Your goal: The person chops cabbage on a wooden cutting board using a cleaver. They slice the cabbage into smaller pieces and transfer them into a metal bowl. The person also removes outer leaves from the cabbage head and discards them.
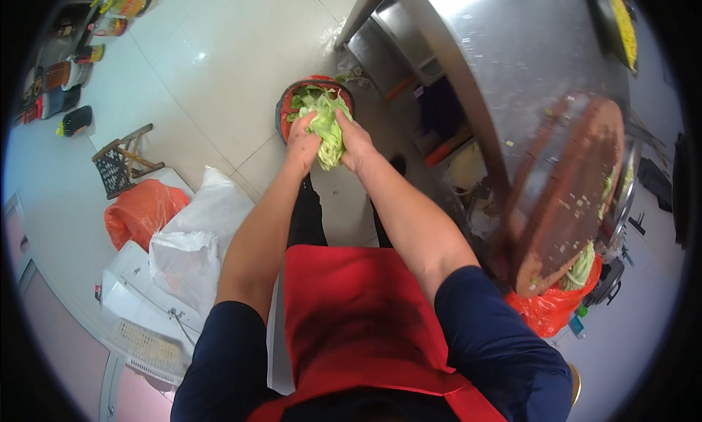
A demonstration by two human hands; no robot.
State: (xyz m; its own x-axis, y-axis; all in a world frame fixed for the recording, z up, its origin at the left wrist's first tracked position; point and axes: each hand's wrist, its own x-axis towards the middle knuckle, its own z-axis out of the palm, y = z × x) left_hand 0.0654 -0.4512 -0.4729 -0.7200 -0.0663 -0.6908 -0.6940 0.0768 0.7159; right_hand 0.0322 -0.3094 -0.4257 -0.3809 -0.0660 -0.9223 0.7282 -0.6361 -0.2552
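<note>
Between my two hands is a head of leafy green vegetable (328, 129), pale at its lower end. My left hand (303, 142) grips it from the left and my right hand (355, 142) from the right, with the thumbs on top. Right below the leaves stands a round bin (281, 115) with a dark rim and a red lining, and more green leaves (299, 101) lie inside it.
On the steel worktop (488, 49) at right lies a thick round chopping board (576, 203) with scattered bits. A red plastic bag (543, 312) holding leaves is beside it. White sacks (214, 214), an orange bag (145, 208) and a small folding stool (118, 164) stand at left.
</note>
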